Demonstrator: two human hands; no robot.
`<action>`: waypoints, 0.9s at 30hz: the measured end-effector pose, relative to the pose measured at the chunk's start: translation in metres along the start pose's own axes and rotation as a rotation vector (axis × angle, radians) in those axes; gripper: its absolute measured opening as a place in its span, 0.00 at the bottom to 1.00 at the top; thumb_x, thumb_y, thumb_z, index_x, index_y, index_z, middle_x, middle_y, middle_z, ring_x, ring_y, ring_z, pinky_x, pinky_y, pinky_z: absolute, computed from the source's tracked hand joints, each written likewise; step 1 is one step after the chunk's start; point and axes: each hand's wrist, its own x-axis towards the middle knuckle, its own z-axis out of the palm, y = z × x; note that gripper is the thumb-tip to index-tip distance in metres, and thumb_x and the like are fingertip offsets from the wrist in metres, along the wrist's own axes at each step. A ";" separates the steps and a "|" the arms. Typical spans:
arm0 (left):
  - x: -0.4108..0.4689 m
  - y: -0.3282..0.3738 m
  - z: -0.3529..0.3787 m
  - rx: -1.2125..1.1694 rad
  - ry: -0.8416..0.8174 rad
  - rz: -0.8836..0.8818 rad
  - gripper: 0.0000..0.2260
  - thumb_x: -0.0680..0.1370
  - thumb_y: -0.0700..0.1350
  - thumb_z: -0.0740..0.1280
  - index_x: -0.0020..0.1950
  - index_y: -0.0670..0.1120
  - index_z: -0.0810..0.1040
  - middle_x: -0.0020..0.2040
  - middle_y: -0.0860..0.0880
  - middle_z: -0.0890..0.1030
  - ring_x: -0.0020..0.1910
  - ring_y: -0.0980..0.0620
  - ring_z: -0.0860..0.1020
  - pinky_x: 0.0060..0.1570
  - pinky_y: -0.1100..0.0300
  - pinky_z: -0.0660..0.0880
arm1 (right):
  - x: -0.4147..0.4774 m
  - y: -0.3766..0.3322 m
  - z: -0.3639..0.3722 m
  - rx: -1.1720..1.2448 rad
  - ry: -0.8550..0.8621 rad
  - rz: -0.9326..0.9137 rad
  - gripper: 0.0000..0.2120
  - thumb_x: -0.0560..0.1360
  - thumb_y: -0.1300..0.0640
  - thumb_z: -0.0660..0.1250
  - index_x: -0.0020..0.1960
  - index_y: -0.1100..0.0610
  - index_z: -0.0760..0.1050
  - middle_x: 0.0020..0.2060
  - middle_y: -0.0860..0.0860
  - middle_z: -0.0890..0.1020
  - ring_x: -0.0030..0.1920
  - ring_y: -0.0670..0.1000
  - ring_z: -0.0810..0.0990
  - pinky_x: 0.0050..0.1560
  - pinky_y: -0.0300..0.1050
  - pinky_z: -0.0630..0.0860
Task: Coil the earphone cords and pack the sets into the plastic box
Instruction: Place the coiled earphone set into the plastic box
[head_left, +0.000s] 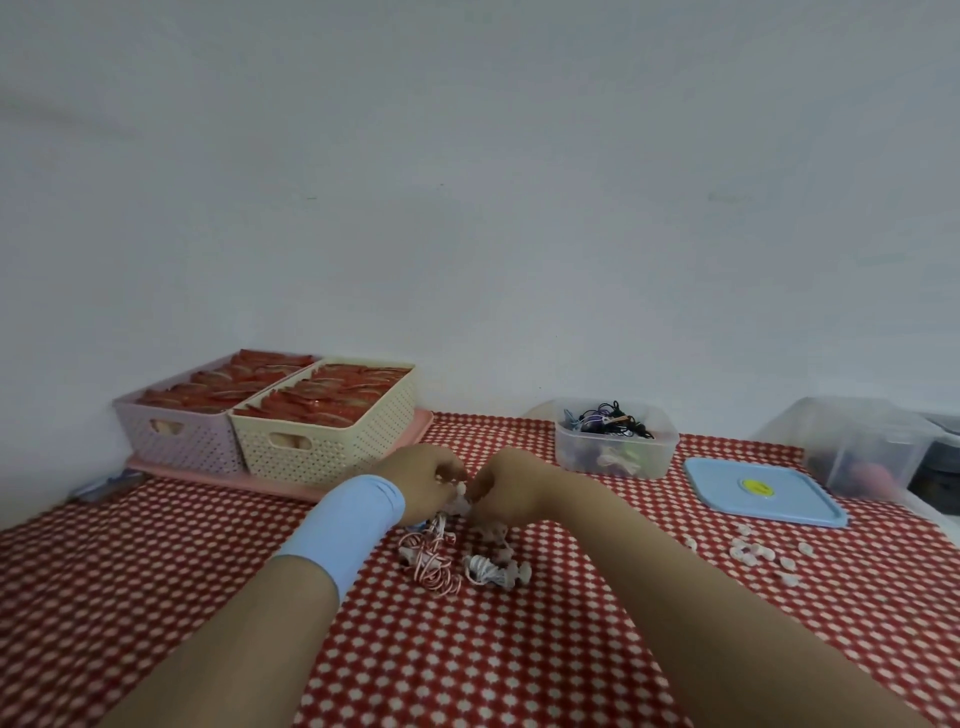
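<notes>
Items on a table under a red-and-white dotted cloth (467, 649), with the meeting hands as the dial's centre.

1. Left hand (423, 480), centre: fingers curled, tips pinching a small pale earphone set (460, 498). A light blue wristband (345, 525) sits on the forearm.
2. Right hand (506, 486), centre, just beside the left: fingers curled down onto the same earphone set from the other side. Its fingertips are partly hidden.
3. Loose red-and-white cord (431, 558), 6 o'clock: a tangle on the cloth, running up to the hands.
4. Coiled set (491, 569), 5 o'clock: a wound bundle lying just beside the tangle.
5. Clear plastic box (615, 457), 2 o'clock: open, well apart from the hands, with dark cords heaped to its rim and paler bundles lower down.
6. Blue lid (761, 491), 3 o'clock: flat on the cloth near the box, with a yellow round mark at its middle.
7. Second clear container (857, 447), 3 o'clock, far edge: contents blurred.
8. Small white pieces (753, 553), 4 o'clock: scattered on the cloth.
9. Cream basket (332, 441) and lilac basket (176, 436), 10 o'clock: side by side on a pink tray (218, 475), both filled with red packets.
</notes>
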 end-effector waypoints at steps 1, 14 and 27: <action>0.000 0.002 0.000 -0.035 -0.001 0.013 0.12 0.79 0.46 0.65 0.62 0.55 0.78 0.59 0.54 0.80 0.57 0.53 0.78 0.60 0.57 0.73 | -0.002 0.002 -0.003 0.051 0.044 -0.003 0.08 0.75 0.54 0.71 0.51 0.55 0.86 0.43 0.49 0.85 0.43 0.48 0.81 0.47 0.43 0.77; 0.021 0.103 0.017 -0.821 0.070 0.025 0.08 0.76 0.34 0.69 0.51 0.44 0.81 0.50 0.42 0.84 0.49 0.43 0.84 0.51 0.49 0.82 | -0.076 0.089 -0.060 0.817 0.211 0.036 0.10 0.79 0.55 0.70 0.53 0.62 0.84 0.39 0.54 0.86 0.38 0.50 0.83 0.43 0.45 0.82; 0.049 0.172 0.080 -0.499 -0.138 0.092 0.08 0.80 0.37 0.62 0.47 0.47 0.78 0.43 0.46 0.83 0.37 0.50 0.81 0.48 0.49 0.82 | -0.126 0.170 -0.067 0.506 0.256 0.230 0.09 0.75 0.67 0.69 0.44 0.55 0.86 0.34 0.55 0.85 0.30 0.48 0.81 0.30 0.38 0.77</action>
